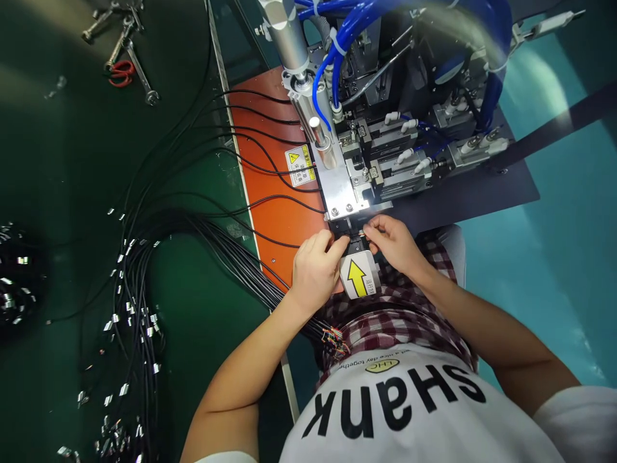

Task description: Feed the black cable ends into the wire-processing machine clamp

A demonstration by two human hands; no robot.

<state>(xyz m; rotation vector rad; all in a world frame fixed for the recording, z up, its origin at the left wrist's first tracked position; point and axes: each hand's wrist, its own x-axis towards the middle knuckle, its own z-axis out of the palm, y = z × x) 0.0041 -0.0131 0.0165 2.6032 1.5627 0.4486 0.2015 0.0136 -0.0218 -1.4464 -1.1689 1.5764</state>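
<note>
My left hand [315, 269] is closed at the front end of the machine [337, 186], thumb and forefinger pinched together. A black cable [284, 242] runs into this hand from the left. On the other side of the slot, my right hand [394, 243] pinches with thumb and forefinger at a small shiny piece [362, 234], too small to make out. Both sets of fingertips meet close to the dark slot below the metal block. Just under them sits a white plate with a yellow arrow [357, 275]. The held cable's end is hidden by my fingers.
A thick bundle of black cables [226, 247] crosses the green table [207, 386], with bare coloured wire ends [335, 339] near my lap. Silver connectors [130, 308] cluster at the left. Wrenches [139, 71] and red-handled pliers [120, 74] lie at the back. Blue air hoses [347, 32] arch above the machine.
</note>
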